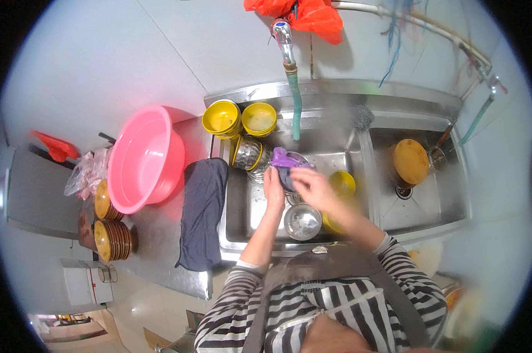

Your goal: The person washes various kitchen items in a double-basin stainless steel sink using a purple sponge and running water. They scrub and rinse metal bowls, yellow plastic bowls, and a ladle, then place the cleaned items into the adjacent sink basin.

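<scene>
Over the left basin of a steel sink [259, 220], my left hand [274, 189] grips the side of a metal bowl [299, 155], mostly covered by cloth and hands. A purple and dark cloth [285, 159] lies bunched over it. My right hand [312, 185] has its fingers on the dark part of this cloth; blur hides the exact grip. Just below, a shiny metal bowl [302, 221] rests in the basin. Yellow bowls [342, 183] sit beside my right hand, partly behind the forearm. Left of my hands, metal bowls with yellow rims [248, 153] lie stacked on their side.
Two stacks of yellow bowls [222, 118] stand at the basin's back left corner. A green hose [295, 106] hangs from the tap [283, 39]. Leftward are a dark cloth [203, 216], a pink basin [147, 163] and stacked brown dishes [111, 240]. The right basin holds more dishes [410, 162].
</scene>
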Demonstrator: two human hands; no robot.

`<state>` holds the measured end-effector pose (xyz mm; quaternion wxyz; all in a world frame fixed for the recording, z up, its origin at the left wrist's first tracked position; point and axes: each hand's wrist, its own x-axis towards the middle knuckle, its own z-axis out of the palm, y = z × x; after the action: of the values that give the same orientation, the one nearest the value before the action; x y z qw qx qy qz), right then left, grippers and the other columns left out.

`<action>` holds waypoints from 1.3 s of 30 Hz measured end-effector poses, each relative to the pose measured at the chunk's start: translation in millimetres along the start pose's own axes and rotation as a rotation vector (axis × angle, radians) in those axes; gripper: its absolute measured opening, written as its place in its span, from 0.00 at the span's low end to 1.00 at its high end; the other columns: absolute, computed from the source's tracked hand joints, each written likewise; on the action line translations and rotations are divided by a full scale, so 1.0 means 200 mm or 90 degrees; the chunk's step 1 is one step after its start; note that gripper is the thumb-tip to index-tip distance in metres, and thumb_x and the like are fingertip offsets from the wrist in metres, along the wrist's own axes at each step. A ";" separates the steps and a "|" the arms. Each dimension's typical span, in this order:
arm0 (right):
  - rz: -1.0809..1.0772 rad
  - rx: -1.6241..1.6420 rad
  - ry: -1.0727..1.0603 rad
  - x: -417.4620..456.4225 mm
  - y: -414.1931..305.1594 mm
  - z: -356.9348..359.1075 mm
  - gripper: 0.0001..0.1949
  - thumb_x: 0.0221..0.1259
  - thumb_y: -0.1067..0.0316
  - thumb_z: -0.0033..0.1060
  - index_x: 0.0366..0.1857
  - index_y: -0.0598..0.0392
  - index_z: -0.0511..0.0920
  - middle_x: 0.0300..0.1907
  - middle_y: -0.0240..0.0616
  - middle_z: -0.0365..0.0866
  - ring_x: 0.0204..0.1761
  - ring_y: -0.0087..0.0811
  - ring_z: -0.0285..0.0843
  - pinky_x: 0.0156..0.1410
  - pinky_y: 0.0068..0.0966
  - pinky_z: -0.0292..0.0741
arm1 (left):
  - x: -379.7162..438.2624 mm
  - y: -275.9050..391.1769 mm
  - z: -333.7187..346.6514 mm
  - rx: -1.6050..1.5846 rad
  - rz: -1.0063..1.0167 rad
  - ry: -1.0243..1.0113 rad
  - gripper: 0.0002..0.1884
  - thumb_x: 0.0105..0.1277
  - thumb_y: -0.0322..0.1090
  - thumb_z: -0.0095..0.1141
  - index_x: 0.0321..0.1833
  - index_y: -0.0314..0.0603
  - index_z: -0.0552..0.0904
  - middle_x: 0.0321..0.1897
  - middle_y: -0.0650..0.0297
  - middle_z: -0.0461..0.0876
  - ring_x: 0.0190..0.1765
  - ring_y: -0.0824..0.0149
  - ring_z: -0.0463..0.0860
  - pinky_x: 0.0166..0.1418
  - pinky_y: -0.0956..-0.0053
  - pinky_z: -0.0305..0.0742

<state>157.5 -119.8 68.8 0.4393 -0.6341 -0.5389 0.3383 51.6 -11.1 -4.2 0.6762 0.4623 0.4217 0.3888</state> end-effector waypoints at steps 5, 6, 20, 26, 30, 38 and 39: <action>-0.089 -0.190 0.171 0.04 0.05 0.10 0.30 0.65 0.56 0.45 0.68 0.59 0.56 0.69 0.56 0.52 0.70 0.52 0.51 0.72 0.41 0.52 | -0.14 0.09 0.03 0.126 0.125 -0.032 0.25 0.72 0.43 0.43 0.65 0.32 0.66 0.60 0.48 0.71 0.62 0.61 0.70 0.65 0.69 0.62; -0.090 -0.182 0.164 0.02 0.03 0.13 0.31 0.65 0.54 0.44 0.68 0.60 0.55 0.69 0.57 0.51 0.71 0.52 0.49 0.73 0.41 0.51 | -0.16 0.12 0.04 0.135 0.124 -0.022 0.24 0.71 0.43 0.44 0.64 0.33 0.66 0.59 0.49 0.72 0.61 0.61 0.71 0.65 0.70 0.62; -0.695 -0.545 -0.210 0.11 -0.07 -0.08 0.15 0.47 0.67 0.55 0.42 0.47 0.77 0.46 0.31 0.74 0.56 0.31 0.66 0.54 0.38 0.66 | -0.20 0.31 -0.19 0.064 -0.180 -0.199 0.18 0.70 0.44 0.47 0.54 0.38 0.76 0.44 0.63 0.80 0.44 0.70 0.79 0.49 0.74 0.74; -0.340 -0.629 -0.034 0.01 -0.09 0.08 0.16 0.46 0.68 0.55 0.43 0.53 0.77 0.49 0.39 0.76 0.55 0.36 0.69 0.54 0.42 0.67 | -0.17 0.26 -0.19 0.228 0.163 0.037 0.21 0.69 0.37 0.49 0.59 0.31 0.73 0.51 0.56 0.79 0.51 0.68 0.77 0.57 0.76 0.68; -0.080 -0.221 -0.022 -0.08 -0.14 0.25 0.16 0.45 0.72 0.49 0.42 0.59 0.77 0.44 0.50 0.79 0.49 0.48 0.76 0.52 0.41 0.72 | -0.21 0.23 -0.19 0.305 0.179 0.070 0.19 0.68 0.35 0.49 0.56 0.28 0.75 0.49 0.57 0.80 0.52 0.68 0.76 0.58 0.75 0.68; 0.047 0.264 0.229 -0.11 -0.18 0.14 0.19 0.50 0.74 0.50 0.49 0.65 0.75 0.40 0.45 0.81 0.41 0.30 0.78 0.47 0.24 0.74 | -0.20 0.20 -0.28 -0.273 -0.266 -0.009 0.19 0.67 0.28 0.34 0.60 0.28 0.65 0.55 0.42 0.70 0.55 0.44 0.74 0.57 0.46 0.74; 0.015 0.275 0.299 -0.13 -0.17 0.17 0.19 0.51 0.74 0.51 0.50 0.65 0.74 0.42 0.46 0.80 0.44 0.30 0.77 0.50 0.24 0.73 | -0.18 0.12 -0.31 -0.314 -0.314 -0.024 0.18 0.66 0.26 0.37 0.58 0.27 0.66 0.52 0.44 0.72 0.52 0.46 0.76 0.53 0.48 0.77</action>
<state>108.6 -137.4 86.4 0.6723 -0.5932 -0.3311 0.2941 -22.7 -18.6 13.5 0.8485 0.1766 0.4018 0.2955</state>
